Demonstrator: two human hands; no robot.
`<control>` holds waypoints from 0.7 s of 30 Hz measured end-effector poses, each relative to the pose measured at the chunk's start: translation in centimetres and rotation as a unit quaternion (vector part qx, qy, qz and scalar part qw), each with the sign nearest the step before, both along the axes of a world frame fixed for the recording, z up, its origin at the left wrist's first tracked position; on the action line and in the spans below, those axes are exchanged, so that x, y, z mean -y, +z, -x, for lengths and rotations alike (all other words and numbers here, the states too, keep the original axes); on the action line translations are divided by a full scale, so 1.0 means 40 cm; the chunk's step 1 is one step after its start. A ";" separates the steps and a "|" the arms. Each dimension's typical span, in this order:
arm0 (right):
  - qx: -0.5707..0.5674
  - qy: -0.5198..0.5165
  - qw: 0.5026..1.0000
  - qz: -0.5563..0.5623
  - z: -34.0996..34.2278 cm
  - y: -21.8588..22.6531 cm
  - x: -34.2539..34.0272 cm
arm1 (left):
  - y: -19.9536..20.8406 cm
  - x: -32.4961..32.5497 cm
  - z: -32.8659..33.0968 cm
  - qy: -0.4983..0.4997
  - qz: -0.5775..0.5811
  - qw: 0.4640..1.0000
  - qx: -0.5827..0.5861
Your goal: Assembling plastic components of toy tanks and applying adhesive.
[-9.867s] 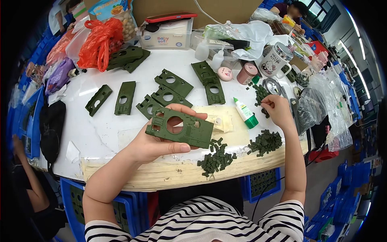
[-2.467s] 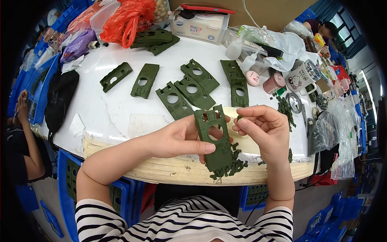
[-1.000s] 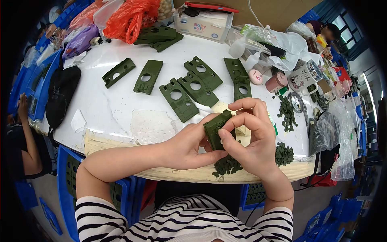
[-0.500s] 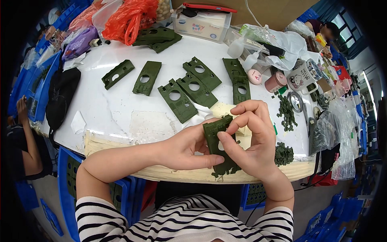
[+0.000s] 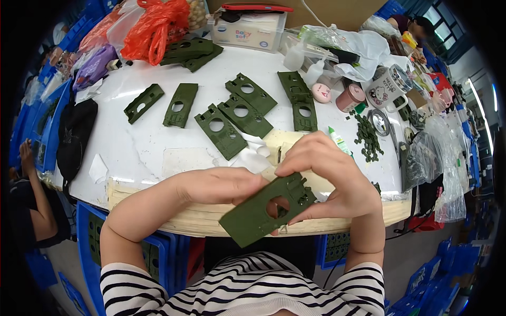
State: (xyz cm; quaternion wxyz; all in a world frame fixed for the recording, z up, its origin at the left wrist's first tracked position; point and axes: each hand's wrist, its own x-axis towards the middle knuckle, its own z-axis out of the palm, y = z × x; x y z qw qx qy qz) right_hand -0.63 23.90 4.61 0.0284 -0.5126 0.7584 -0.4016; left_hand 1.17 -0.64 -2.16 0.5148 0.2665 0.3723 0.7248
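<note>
Gripped at the table's near edge (image 5: 158, 181): dark green plastic panel (image 5: 253, 216), long axis slanting lower-left to upper-right, left hand (image 5: 221, 185) closed on its upper long edge, right hand (image 5: 329, 176) fingertips pinched at its upper-right end.

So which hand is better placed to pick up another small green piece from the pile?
Probably the right hand: the pile of small green pieces lies on its side, while the left hand grips the green plate.

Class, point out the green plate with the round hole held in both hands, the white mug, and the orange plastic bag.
green plate (image 5: 247, 218): head view, its flat lower-left part.
white mug (image 5: 387, 87): head view, its side wall.
orange plastic bag (image 5: 158, 23): head view, its crumpled middle.
</note>
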 end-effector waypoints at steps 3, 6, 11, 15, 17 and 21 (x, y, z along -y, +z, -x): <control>0.006 -0.075 0.993 0.095 0.003 -0.002 -0.005 | 0.039 0.002 0.016 0.139 0.104 0.985 0.015; -0.031 -0.168 0.979 0.113 -0.017 -0.023 0.020 | 0.034 -0.027 0.006 0.235 0.047 0.956 -0.169; -0.102 -0.209 0.971 0.063 -0.053 -0.036 0.042 | 0.037 -0.040 -0.008 0.265 -0.002 0.956 -0.124; -0.050 -0.286 0.957 0.017 -0.075 -0.016 -0.064 | 0.050 -0.034 -0.014 0.280 0.025 0.957 -0.066; 0.017 -0.340 0.940 -0.027 -0.087 -0.016 -0.135 | 0.049 -0.029 -0.015 0.268 0.030 0.961 -0.057; 0.102 -0.396 0.894 -0.186 -0.116 -0.047 -0.237 | 0.048 -0.033 -0.014 0.256 0.035 0.964 -0.058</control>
